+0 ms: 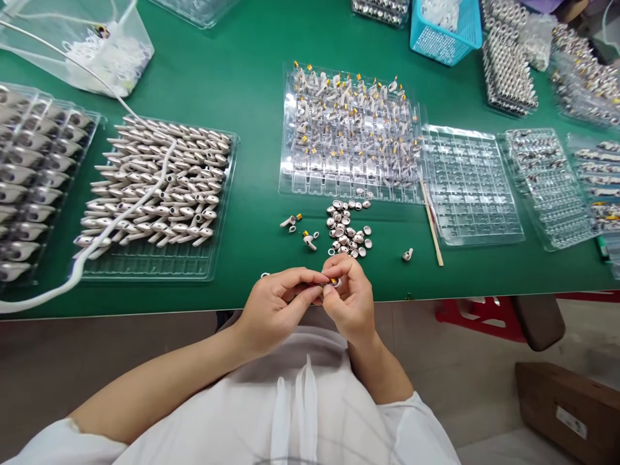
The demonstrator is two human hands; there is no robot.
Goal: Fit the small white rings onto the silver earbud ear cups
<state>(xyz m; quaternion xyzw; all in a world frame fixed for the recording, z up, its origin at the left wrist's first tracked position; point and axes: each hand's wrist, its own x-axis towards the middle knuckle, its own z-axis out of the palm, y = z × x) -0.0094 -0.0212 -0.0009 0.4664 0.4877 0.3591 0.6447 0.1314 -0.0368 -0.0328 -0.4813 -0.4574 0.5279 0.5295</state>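
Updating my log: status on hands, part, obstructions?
Left hand, right hand pinching small gold-tipped part. Loose pieces just beyond. White cable at left, clear of hands.

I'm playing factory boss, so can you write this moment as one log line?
left hand: pinching yellow-tabbed part; right hand: same part; ahead: small round pieces; beyond: see-through tray holding parts

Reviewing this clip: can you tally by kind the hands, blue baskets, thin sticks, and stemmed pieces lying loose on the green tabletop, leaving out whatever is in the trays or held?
Hands: 2 (left hand, right hand)
Blue basket: 1
Thin stick: 1
Loose stemmed pieces: 3
Total: 7
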